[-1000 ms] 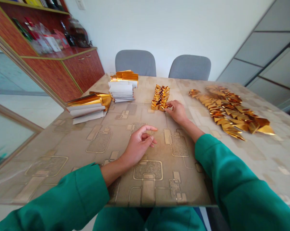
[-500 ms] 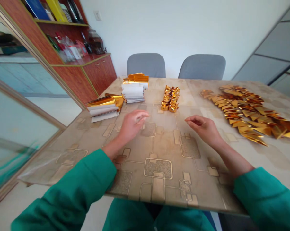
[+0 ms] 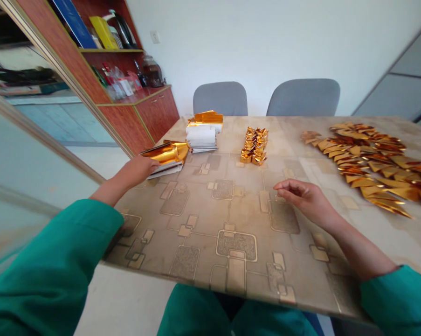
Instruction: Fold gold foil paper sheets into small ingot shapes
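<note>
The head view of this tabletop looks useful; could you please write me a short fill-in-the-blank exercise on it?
The hand at the sheet stack nearer the camera is the person's ____ one.
The small folded gold pieces in the middle stand in ____ rows.
The large gold spread lies to the ____ of those rows.
Both sleeves are ____ in colour.

Missing words: left; two; right; green.
</note>
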